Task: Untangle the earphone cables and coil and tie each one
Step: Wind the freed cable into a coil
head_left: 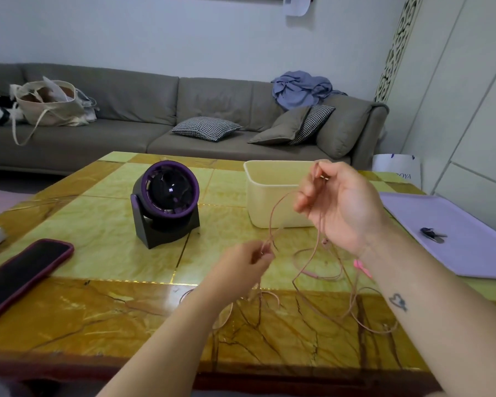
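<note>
- The fingers (262,257) of the left hand (248,260) are pinched together on the thin pink earphone cable (273,214), low and close to the body, just above the worktop (98,239).
- From this pinch one strand climbs up and to the right, to the right hand (341,204). So the cable's long line runs slanted, from low left to high right.
- More loops hang under both hands and lie tangled on the worktop, near a bright pink piece (361,267), perhaps an earbud. The left hand is the nearer one to them.
- The right hand is raised with the palm towards the person, and its thumb and first fingers are clamped on the cable.
- Behind it stands a cream tub (269,196), and a purple fan (166,202) to the left.
</note>
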